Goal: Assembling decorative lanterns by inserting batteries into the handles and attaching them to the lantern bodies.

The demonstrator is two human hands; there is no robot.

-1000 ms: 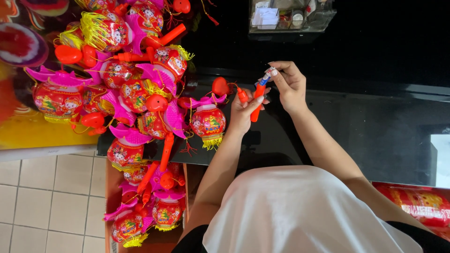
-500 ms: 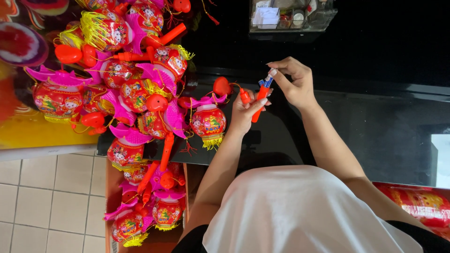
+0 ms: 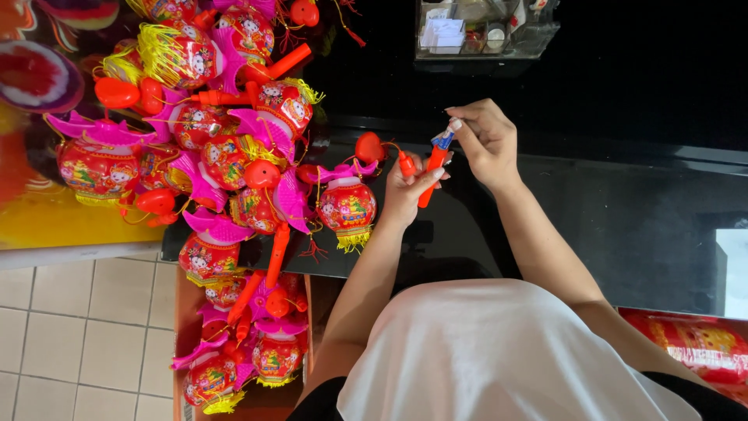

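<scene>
person: a white shirt (image 3: 506, 359) fills the bottom of the view, and 2 bare arms reach up from it over the table.
box: an orange-brown box (image 3: 181, 312) sits on the tiled floor (image 3: 86, 327) at the lower left, with red and pink toy lanterns inside.
table: a shiny black table top (image 3: 623, 226) lies under both hands.
left hand: the left hand (image 3: 411, 187) curls its fingers around the orange stick (image 3: 431, 173), and the thumb presses on its side.
right hand: the right hand (image 3: 487, 140) pinches the blue and white tip (image 3: 444, 138) at the top of the stick with its fingertips.
stick: it is tilted, held up between the 2 hands, just above the table.
small lantern: a red lantern with a yellow fringe (image 3: 347, 209) lies on the table just left of the left hand, and a thin string runs from it toward the stick.
pile: a big pile of red, pink and yellow lanterns (image 3: 210, 132) covers the left side.
far away: a clear tray of small things (image 3: 483, 31) sits at the back of the table.
</scene>
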